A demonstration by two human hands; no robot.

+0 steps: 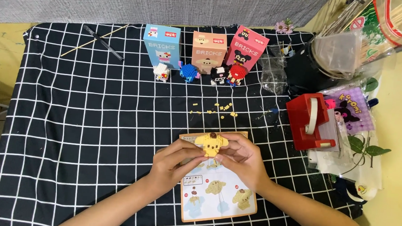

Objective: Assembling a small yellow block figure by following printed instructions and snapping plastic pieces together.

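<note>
Nearly built, by the look of it: yellow figure (211,144) with brown cap, head and ears formed, held over the instruction sheet (215,191) on the checked cloth (81,120). Left hand (173,164) closed on its left side, fingertips pinching; right hand (243,160) closed on its right side. Still loose: yellow bricks (215,109) scattered just beyond the sheet, so probably some left to fit. Already finished, seemingly: four small figures (198,73) lined before three boxes (206,47). Red tape dispenser (308,121) well off right.
</note>
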